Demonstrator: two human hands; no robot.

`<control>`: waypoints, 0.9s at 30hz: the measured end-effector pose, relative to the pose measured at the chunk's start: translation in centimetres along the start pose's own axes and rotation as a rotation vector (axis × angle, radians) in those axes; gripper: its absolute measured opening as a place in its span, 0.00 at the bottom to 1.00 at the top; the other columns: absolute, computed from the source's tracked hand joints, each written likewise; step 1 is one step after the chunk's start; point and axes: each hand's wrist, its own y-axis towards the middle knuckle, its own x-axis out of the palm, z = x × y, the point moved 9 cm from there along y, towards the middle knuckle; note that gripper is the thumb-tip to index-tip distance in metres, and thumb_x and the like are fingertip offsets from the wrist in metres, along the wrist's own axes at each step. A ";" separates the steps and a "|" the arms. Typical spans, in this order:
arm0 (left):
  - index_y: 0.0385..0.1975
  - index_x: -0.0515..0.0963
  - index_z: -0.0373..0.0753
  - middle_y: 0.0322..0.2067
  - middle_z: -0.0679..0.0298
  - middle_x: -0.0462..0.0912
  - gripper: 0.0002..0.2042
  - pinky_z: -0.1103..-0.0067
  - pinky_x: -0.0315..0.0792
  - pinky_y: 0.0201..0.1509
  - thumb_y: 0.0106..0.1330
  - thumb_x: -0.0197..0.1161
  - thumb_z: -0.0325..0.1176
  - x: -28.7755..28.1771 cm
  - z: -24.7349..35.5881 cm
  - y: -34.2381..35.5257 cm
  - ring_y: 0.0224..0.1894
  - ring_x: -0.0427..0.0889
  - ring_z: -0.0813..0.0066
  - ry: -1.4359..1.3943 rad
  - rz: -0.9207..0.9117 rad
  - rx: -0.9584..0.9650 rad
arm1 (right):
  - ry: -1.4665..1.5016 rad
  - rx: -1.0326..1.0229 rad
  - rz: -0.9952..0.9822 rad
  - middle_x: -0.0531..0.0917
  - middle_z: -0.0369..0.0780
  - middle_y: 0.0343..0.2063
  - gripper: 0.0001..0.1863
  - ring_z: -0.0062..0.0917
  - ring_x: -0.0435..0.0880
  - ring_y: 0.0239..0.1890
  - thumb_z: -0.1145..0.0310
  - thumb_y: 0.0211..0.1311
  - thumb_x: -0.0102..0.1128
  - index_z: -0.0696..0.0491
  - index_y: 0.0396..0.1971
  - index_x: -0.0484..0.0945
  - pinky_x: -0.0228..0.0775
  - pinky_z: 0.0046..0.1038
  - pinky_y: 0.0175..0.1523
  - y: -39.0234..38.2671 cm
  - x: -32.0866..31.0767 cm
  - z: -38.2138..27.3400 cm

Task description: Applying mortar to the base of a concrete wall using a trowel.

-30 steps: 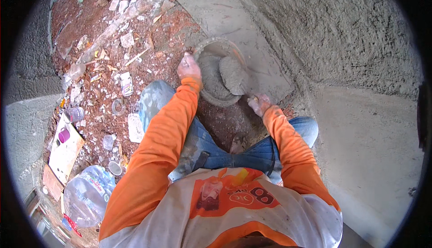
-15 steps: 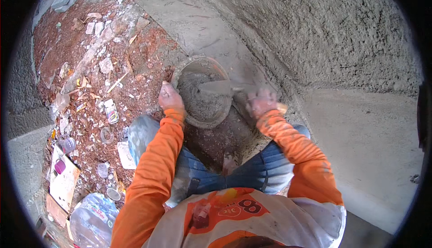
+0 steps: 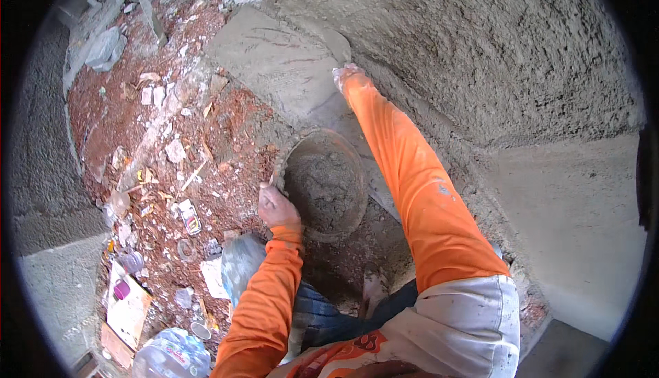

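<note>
I've got the mortar bucket (image 3: 360, 189) on the ground just ahead of the knees, by the near end of the slab (image 3: 264, 65). L hand (image 3: 278, 206) is curled on its left rim. R hand (image 3: 350, 74) is stretched fwd, fingers closed round the trowel (image 3: 338, 43), handle mostly hidden, blade near the foot of the rough wall (image 3: 480, 55).

Bucket's prob heavy w/ the thick wet mortar (image 3: 324, 186) inside; mix looks soft & sticky, rim likely slick. Best hold IMO: rim, both sides. Trowel should be light, blade stiff & thin; hold by handle only.

Edges: wall boxes in the R side, L knee (image 3: 244, 261) sits close below L hand, rubble (image 3: 175, 151) makes the left uneven. Most room's fwd-left, over the flat slab.
</note>
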 end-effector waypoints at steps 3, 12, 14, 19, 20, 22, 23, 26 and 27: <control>0.16 0.65 0.27 0.10 0.55 0.61 0.25 0.69 0.56 0.22 0.67 0.40 0.45 -0.5 -0.9 0.9 0.17 0.55 0.68 -0.026 0.012 0.025 | 0.210 0.081 0.157 0.63 0.39 0.58 0.20 0.34 0.61 0.60 0.61 0.63 0.36 0.49 0.52 0.69 0.52 0.35 0.63 -0.5 3.7 4.1; 0.19 0.70 0.27 0.14 0.49 0.70 0.25 0.67 0.60 0.25 0.66 0.40 0.45 -0.7 -1.9 1.9 0.17 0.63 0.60 -0.024 -0.012 -0.030 | 0.555 0.284 0.170 0.63 0.47 0.57 0.32 0.36 0.57 0.62 0.45 0.56 0.41 0.51 0.55 0.64 0.47 0.32 0.64 -17.2 14.6 13.9; 0.19 0.71 0.28 0.15 0.47 0.71 0.25 0.67 0.61 0.25 0.66 0.40 0.46 -0.7 -1.9 2.0 0.17 0.65 0.58 -0.072 -0.001 -0.029 | 0.492 0.367 0.218 0.67 0.47 0.54 0.28 0.37 0.62 0.58 0.49 0.58 0.41 0.50 0.55 0.64 0.54 0.33 0.60 -21.6 14.7 15.1; 0.18 0.71 0.30 0.15 0.47 0.71 0.24 0.66 0.61 0.25 0.65 0.41 0.46 0.2 -2.6 1.9 0.18 0.67 0.55 -0.010 -0.001 -0.067 | 1.123 0.783 0.302 0.79 0.42 0.30 0.22 0.38 0.77 0.35 0.54 0.59 0.47 0.50 0.50 0.67 0.68 0.31 0.37 -31.0 16.4 14.9; 0.18 0.71 0.30 0.15 0.47 0.70 0.24 0.66 0.61 0.25 0.65 0.42 0.46 0.9 -2.5 1.9 0.17 0.67 0.55 -0.078 -0.045 -0.054 | 1.385 0.800 0.351 0.79 0.42 0.30 0.22 0.39 0.77 0.34 0.53 0.59 0.47 0.50 0.49 0.68 0.68 0.32 0.37 -32.6 16.6 13.5; 0.17 0.70 0.31 0.14 0.47 0.70 0.23 0.66 0.61 0.25 0.65 0.42 0.46 1.6 -2.5 1.8 0.17 0.67 0.53 -0.179 -0.081 -0.066 | 1.369 0.553 0.270 0.79 0.43 0.31 0.21 0.40 0.77 0.36 0.51 0.59 0.47 0.49 0.46 0.70 0.68 0.34 0.39 -33.9 14.7 9.3; 0.17 0.70 0.32 0.14 0.48 0.70 0.23 0.65 0.60 0.24 0.65 0.42 0.46 1.4 -2.2 1.8 0.17 0.66 0.53 -0.096 -0.065 -0.042 | 1.049 0.338 0.253 0.79 0.44 0.33 0.21 0.40 0.77 0.38 0.51 0.59 0.46 0.48 0.46 0.71 0.68 0.36 0.42 -34.3 12.6 6.8; 0.17 0.71 0.32 0.14 0.48 0.71 0.23 0.64 0.61 0.25 0.64 0.43 0.45 1.2 -1.8 1.7 0.18 0.67 0.51 -0.095 -0.075 -0.005 | 0.342 0.094 0.051 0.77 0.47 0.42 0.20 0.41 0.74 0.47 0.53 0.61 0.43 0.49 0.45 0.72 0.65 0.38 0.51 -32.7 10.3 -0.3; 0.18 0.71 0.31 0.15 0.47 0.71 0.23 0.64 0.61 0.25 0.64 0.42 0.45 1.1 -2.2 1.7 0.18 0.67 0.51 -0.072 -0.088 -0.036 | 0.370 0.146 -0.005 0.75 0.47 0.44 0.20 0.41 0.73 0.49 0.54 0.61 0.42 0.50 0.45 0.71 0.64 0.38 0.52 -32.4 10.1 -1.5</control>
